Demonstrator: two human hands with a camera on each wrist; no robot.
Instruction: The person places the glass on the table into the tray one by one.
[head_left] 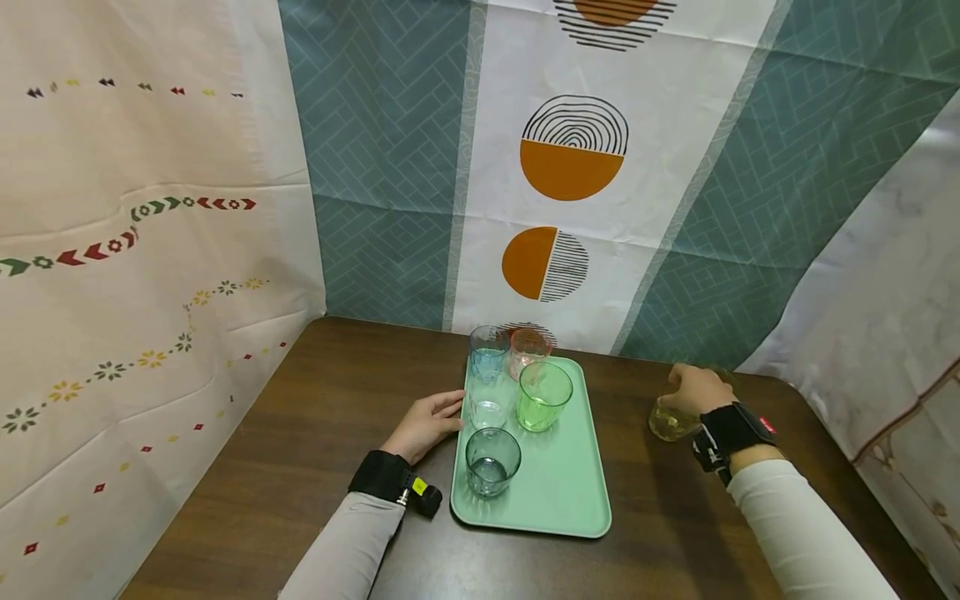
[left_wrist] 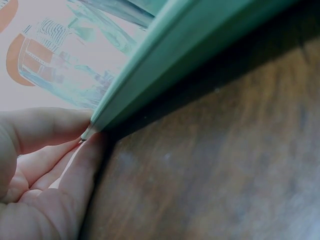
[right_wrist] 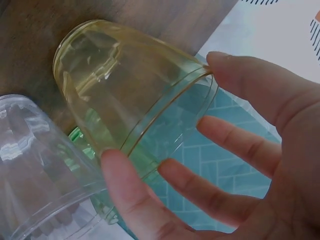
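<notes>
My left hand (head_left: 426,427) is at the left edge of a light green tray (head_left: 558,492), its thumb and fingers pinching the tray's rim (left_wrist: 150,65). On the tray stand a dark grey glass (head_left: 492,462), a clear glass (head_left: 487,408), a green glass (head_left: 543,396), a blue glass (head_left: 489,354) and a pink glass (head_left: 529,350). Off to the right, my right hand (head_left: 697,390) grips a yellow glass (head_left: 671,422) by its rim from above. In the right wrist view the thumb and fingertips spread round the rim of this yellow glass (right_wrist: 120,75).
A clear glass (right_wrist: 40,165) and a green glass (right_wrist: 95,200) show beside the yellow one in the right wrist view. The brown wooden table (head_left: 337,400) ends at patterned cloths (head_left: 382,167) hanging behind and at both sides.
</notes>
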